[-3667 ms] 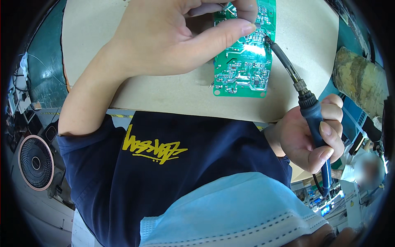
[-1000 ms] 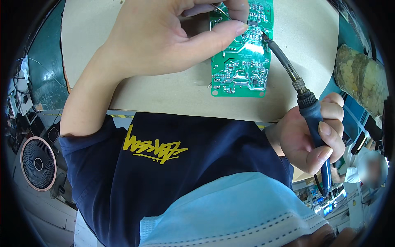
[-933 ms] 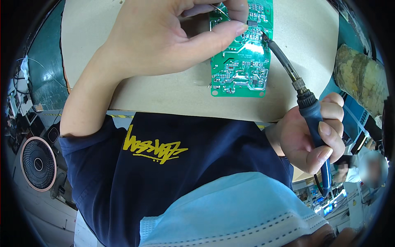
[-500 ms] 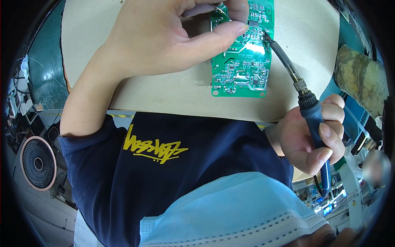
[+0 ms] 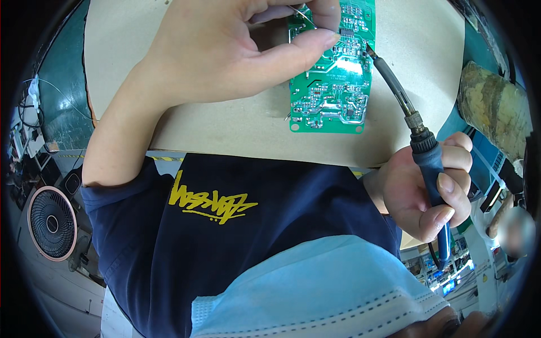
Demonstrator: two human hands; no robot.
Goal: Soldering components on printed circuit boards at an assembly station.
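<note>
A green circuit board [image 5: 329,90] with many small soldered parts lies lengthwise on the brown sheet, its far end cut off by the frame's top edge. Over the board's left side, my left hand [image 5: 248,50] is closed in a pinch on a thin silvery solder wire [image 5: 302,15]. The wire's end by the thumb tip is hard to make out. My right hand [image 5: 431,188] wraps round the blue handle of a soldering iron [image 5: 428,155]. The iron slants up and left, its dark tip at the board's right edge; whether it touches cannot be told.
Brown sheet material [image 5: 225,127] covers the work surface over a green mat [image 5: 65,121]. A bulky tan-brown wrapped object [image 5: 493,104] stands at the right. A round fan [image 5: 52,223] is at the lower left, and another person [image 5: 515,231] shows at the far right.
The soldering iron's tip has shifted slightly to the right on the board, and its handle has tilted a little. My left hand, the wire and the board look unmoved.
</note>
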